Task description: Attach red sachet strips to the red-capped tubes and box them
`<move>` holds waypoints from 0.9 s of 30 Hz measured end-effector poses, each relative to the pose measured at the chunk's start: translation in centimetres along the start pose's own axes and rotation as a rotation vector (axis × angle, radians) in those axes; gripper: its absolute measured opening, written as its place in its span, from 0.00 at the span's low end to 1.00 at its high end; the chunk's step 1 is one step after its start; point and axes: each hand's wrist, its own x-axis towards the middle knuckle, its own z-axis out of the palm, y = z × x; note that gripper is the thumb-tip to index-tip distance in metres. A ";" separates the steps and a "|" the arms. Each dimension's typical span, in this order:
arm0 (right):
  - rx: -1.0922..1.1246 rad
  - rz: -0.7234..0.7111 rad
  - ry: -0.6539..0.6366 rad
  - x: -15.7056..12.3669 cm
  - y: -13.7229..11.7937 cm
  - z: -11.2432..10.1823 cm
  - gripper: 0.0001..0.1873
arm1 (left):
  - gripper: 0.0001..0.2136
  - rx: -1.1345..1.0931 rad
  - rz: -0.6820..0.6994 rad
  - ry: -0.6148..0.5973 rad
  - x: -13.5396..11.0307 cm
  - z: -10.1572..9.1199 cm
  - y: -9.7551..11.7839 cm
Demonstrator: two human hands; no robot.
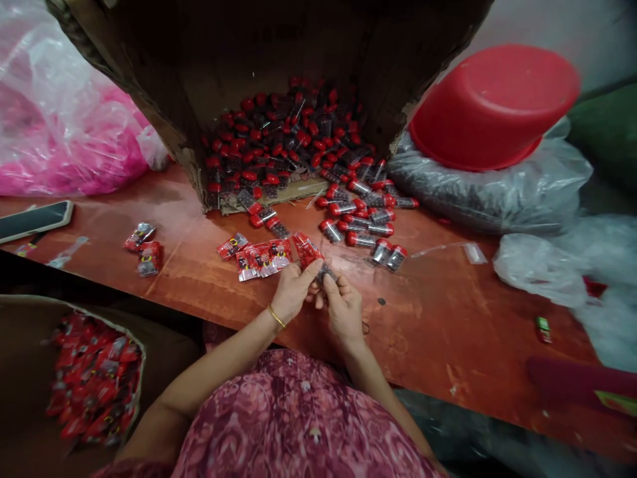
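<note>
Both my hands meet near the table's front edge, fingers closed around a small red packet [307,248]. My left hand [294,289], with a gold bangle at its wrist, pinches it from the left. From the other side my right hand [343,309] grips its lower end, where something dark shows between the fingertips. The fingers partly hide this end. Just left of my hands, several red and silver packets [263,259] lie in a row. Beyond my hands, clear tubes with red caps and dark contents [361,222] spill across the table.
A cardboard box [186,156] on its side holds many more red-capped tubes. Two packets [148,257] and a phone [34,221] lie at left. Below, an open container [142,372] is filled with red packets. At right, a red tub [492,106] rests on a plastic bag [497,199].
</note>
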 end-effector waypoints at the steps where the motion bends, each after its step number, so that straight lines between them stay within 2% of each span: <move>1: -0.002 -0.008 0.012 0.1 0.0 0.0 0.12 | 0.21 0.006 0.004 -0.008 0.0 0.1 -0.1; 7: 0.048 0.088 -0.024 -0.2 -0.3 -0.9 0.14 | 0.21 -0.005 0.014 -0.061 0.1 0.2 0.1; 10: 0.084 0.120 -0.027 -0.1 -0.6 -1.1 0.15 | 0.23 0.012 0.020 -0.023 0.0 0.7 -0.6; 13: 0.014 0.044 0.033 0.2 -0.9 -1.1 0.15 | 0.22 0.048 0.070 0.025 -0.2 1.4 -1.3; 16: -0.111 -0.026 0.093 0.4 -1.2 -1.2 0.15 | 0.20 0.025 0.088 0.006 0.0 1.7 -1.3; 21: -0.197 -0.059 0.076 0.0 -1.1 -1.4 0.15 | 0.17 -0.043 0.133 0.107 0.7 1.5 -0.5; 23: -0.186 -0.064 0.070 -0.2 -0.9 -1.3 0.14 | 0.17 -0.009 0.088 0.101 0.7 1.4 -0.4; 27: -0.119 -0.046 0.065 -0.1 -0.2 -0.8 0.16 | 0.20 0.092 -0.005 -0.004 0.1 1.1 -0.5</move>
